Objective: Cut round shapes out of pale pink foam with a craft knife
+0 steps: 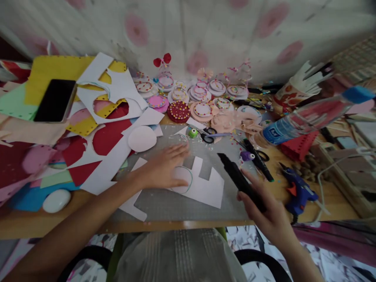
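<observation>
Two hands are engaged: the left hand (164, 168) is pressed flat, fingers open, on thin, floppy white paper (202, 184) mid-mat, best pinned near its edge; a black tool (239, 180) is gripped by the right hand (264, 211).

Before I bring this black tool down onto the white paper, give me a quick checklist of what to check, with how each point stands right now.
1. Paper held down: ok. The left hand lies flat on the white paper.
2. Tool gripped: ok. The right hand is closed around the black tool.
3. Tool tip off the paper: ok, raised over the grey mat.
4. Left fingers out of the tool's path: cannot tell; they lie close to the drawn circle.
5. Scissors out of the way: ok, at the mat's far edge.
6. Glue gun clear: ok, right of the mat.
</observation>
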`<move>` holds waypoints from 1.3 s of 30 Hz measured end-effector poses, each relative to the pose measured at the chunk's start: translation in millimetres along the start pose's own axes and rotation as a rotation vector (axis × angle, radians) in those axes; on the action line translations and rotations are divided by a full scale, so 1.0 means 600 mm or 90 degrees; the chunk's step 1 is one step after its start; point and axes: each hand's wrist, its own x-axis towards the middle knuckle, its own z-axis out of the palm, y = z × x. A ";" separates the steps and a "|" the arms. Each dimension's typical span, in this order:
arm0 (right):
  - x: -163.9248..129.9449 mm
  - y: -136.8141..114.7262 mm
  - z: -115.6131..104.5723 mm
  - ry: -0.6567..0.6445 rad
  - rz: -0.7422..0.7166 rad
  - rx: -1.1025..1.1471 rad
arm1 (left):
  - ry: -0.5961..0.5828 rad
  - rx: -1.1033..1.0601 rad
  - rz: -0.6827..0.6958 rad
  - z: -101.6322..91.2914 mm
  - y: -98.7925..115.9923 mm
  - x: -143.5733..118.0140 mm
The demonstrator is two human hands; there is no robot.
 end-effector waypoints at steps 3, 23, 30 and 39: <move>0.018 -0.013 -0.007 -0.146 -0.119 -0.136 | -0.046 0.114 -0.008 0.011 -0.003 -0.023; 0.154 -0.043 -0.005 -0.398 -0.417 -0.457 | 0.006 0.128 0.026 0.041 -0.025 -0.034; 0.169 -0.048 -0.009 -0.437 -0.439 -0.459 | 0.012 0.128 0.029 0.041 -0.024 -0.034; 0.178 -0.064 -0.016 -0.432 -0.472 -0.520 | 0.007 0.136 0.021 0.039 -0.021 -0.034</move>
